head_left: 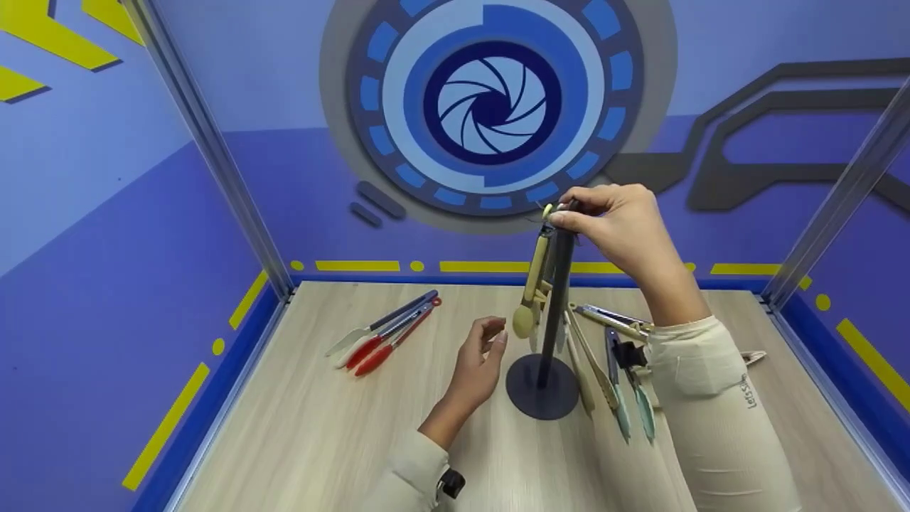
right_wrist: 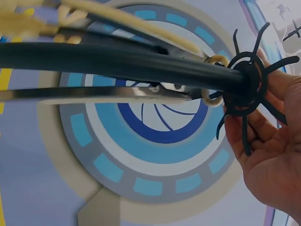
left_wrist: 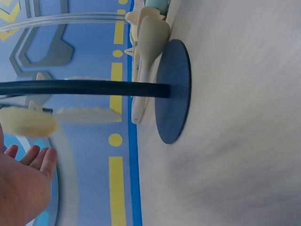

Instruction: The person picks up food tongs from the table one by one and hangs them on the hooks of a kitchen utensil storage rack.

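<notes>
This is a work booth: metal posts (head_left: 202, 135), graphic-printed walls (head_left: 284, 192), wood-grain table (head_left: 284, 441).

The utensil stand (head_left: 554, 313) looks smooth and dully sheened, painted metal or plastic; which is unclear. Red-tipped tongs (head_left: 397, 327) toward the bench's (head_left: 320, 448) far left corner show glossy metal arms. The bench has matt wood grain; the right sleeve (head_left: 718, 419) is creased cloth; the far left corner post (head_left: 217, 156) is satin metal.
</notes>
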Motion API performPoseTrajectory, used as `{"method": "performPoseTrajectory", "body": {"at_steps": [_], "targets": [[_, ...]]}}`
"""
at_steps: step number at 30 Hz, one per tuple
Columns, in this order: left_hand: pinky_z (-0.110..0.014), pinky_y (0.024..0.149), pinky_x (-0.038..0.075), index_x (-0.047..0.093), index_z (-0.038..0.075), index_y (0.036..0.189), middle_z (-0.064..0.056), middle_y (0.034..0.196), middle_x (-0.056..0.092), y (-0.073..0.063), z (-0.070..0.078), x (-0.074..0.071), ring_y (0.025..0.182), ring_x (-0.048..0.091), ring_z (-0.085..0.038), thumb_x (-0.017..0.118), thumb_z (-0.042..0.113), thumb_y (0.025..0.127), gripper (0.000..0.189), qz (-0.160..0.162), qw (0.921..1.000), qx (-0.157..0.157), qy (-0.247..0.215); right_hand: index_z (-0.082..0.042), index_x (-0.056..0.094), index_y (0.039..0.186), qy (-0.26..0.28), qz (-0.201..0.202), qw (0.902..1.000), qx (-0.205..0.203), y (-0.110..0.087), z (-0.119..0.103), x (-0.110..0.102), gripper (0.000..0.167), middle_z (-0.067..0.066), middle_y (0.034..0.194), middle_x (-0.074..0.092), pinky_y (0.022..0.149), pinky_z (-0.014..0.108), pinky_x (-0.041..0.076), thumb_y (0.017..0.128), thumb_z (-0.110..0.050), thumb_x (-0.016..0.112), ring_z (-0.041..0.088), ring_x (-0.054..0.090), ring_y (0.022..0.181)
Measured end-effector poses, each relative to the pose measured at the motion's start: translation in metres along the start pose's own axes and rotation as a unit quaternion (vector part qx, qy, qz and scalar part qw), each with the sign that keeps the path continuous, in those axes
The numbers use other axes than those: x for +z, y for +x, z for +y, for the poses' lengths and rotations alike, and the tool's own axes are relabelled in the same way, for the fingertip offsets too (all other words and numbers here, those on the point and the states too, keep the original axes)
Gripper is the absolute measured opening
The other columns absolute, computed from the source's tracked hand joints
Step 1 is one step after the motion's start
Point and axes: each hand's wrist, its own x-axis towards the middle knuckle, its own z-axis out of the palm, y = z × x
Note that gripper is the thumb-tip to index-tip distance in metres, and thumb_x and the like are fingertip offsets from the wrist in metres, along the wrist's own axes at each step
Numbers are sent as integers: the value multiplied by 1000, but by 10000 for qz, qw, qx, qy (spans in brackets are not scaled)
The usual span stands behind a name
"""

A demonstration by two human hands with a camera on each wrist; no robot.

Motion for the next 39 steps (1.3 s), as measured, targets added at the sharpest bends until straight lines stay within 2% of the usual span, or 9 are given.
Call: {"method": "performPoseTrajectory", "body": {"at_steps": [4, 7, 11, 14, 26, 33, 39], "targets": [[-44, 116, 50, 56, 12, 142, -7, 145, 63, -6, -8, -7, 142, 59, -25, 51, 31, 114, 34, 141, 9998, -124, 54, -25, 85, 97, -285, -183, 9992, 193, 3, -4, -5, 18, 3, 91, 78, 67, 23, 50, 94, -42, 83, 19, 62, 81], [-43, 115, 50, 58, 13, 140, -7, 142, 65, -11, -14, -13, 139, 61, -24, 51, 31, 114, 32, 233, 9995, -203, 67, -26, 85, 95, -418, -302, 9982, 317, 5, -5, -6, 17, 2, 86, 76, 63, 24, 50, 94, -42, 82, 18, 61, 74], [-43, 114, 51, 59, 12, 139, -8, 142, 66, -16, -20, -21, 137, 62, -24, 52, 30, 114, 32, 356, 9989, -288, 141, -24, 85, 94, -492, -326, 9975, 400, 7, -7, -7, 18, 1, 79, 70, 57, 25, 45, 93, -42, 83, 17, 56, 67], [-42, 113, 51, 59, 11, 139, -11, 142, 66, -19, -24, -27, 137, 62, -25, 51, 29, 114, 32, 440, 9983, -344, 176, -23, 84, 93, -485, -291, 9976, 399, 7, -8, -6, 18, 0, 78, 68, 57, 24, 45, 93, -41, 84, 16, 57, 68], [-30, 107, 52, 61, 11, 136, -10, 137, 68, -25, -34, -37, 132, 62, -21, 53, 29, 113, 30, 537, 9963, -664, 129, -13, 84, 95, -7, 17, 9995, 325, 8, -6, 7, 21, 8, 88, 77, 65, 19, 53, 94, -35, 84, 17, 64, 76], [-32, 105, 53, 61, 11, 136, -10, 136, 69, -31, -38, -46, 129, 64, -22, 53, 28, 113, 29, 647, 9947, -788, 101, -11, 84, 99, 271, 220, 9991, 225, 4, -4, 12, 21, 10, 90, 77, 65, 18, 55, 95, -32, 84, 14, 66, 75], [-27, 103, 53, 62, 11, 135, -6, 135, 69, -35, -45, -54, 128, 64, -20, 55, 27, 113, 29, 613, 9938, -926, 87, -12, 83, 100, 376, 336, 9985, 231, 1, -2, 14, 20, 10, 92, 77, 66, 17, 56, 95, -31, 84, 14, 66, 76]]}}
